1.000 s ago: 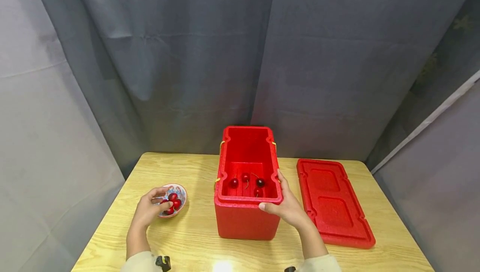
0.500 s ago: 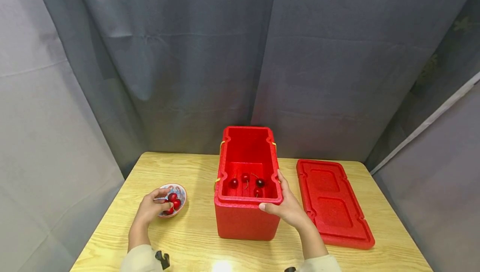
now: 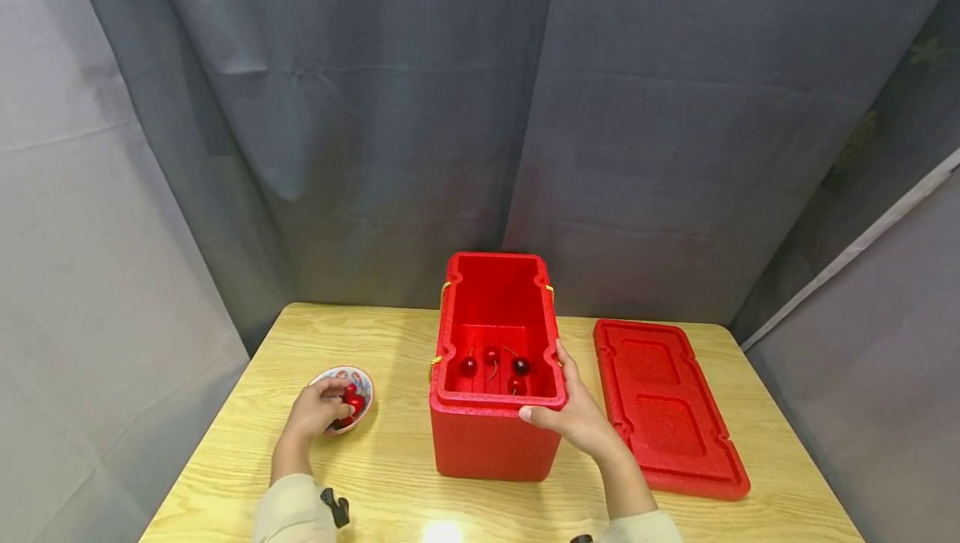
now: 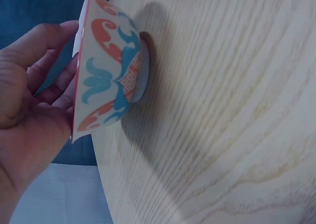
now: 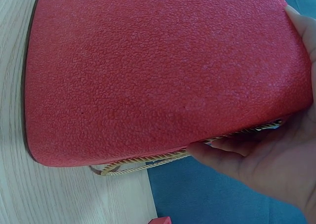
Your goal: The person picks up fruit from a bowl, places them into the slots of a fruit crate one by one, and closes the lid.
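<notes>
My left hand [image 3: 318, 406] reaches over the near left rim of a small patterned bowl [image 3: 363, 378], its fingers and thumb among red cherries [image 3: 356, 402]. In the left wrist view the bowl [image 4: 111, 71] hides the fingertips, so whether they pinch a cherry cannot be told. My right hand [image 3: 573, 410] grips the near right corner of an open red foam box [image 3: 491, 443]. Its thumb lies on the front rim and its fingers run along the right side, by a gold cord [image 5: 148, 162]. Several stemmed cherries [image 3: 491, 355] lie on the box floor.
A red foam lid [image 3: 671, 406] lies flat on the wooden table [image 3: 397, 485], right of the box. Grey curtains [image 3: 390, 127] hang behind the table and close in both sides.
My left hand has moved slightly right, further over the bowl, and its fingers cover more of the cherries. My right hand and the box have stayed in place.
</notes>
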`<state>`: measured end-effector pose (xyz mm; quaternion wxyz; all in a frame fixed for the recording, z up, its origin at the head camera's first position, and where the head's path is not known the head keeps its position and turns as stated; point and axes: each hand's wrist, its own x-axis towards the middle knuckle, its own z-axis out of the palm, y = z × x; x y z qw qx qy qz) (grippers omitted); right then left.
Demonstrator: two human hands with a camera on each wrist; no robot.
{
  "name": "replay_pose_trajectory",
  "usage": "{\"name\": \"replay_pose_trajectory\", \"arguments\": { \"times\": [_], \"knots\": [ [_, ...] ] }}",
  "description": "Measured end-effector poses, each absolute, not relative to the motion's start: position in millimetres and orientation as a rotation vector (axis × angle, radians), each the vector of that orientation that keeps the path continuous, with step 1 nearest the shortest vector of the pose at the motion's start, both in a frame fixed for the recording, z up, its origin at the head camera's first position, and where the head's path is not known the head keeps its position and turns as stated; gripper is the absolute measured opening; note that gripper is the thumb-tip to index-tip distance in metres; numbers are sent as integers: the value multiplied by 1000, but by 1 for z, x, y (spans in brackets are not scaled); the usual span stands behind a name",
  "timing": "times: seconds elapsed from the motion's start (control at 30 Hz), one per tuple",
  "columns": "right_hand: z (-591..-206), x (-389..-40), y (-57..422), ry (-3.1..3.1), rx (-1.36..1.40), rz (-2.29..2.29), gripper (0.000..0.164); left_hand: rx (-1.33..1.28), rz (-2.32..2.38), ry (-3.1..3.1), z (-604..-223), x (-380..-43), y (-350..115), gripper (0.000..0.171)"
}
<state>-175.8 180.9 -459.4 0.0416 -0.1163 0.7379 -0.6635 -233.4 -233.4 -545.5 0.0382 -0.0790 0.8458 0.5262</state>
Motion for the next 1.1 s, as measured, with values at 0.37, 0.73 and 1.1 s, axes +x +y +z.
{"name": "replay_pose_trajectory", "arguments": {
  "times": [0.37,0.73,1.1],
  "knots": [
    [-457,-178,181,2298,-375,-1989,107,-192,1519,2693,-549,-237,-225,39],
    [-461,-176,181,2296,-370,-2001,109,-235,1345,2854,-552,-236,-219,32],
    [-459,-174,180,2280,-379,-2016,108,-188,1318,2812,-548,-234,-220,40]
  ]
}}
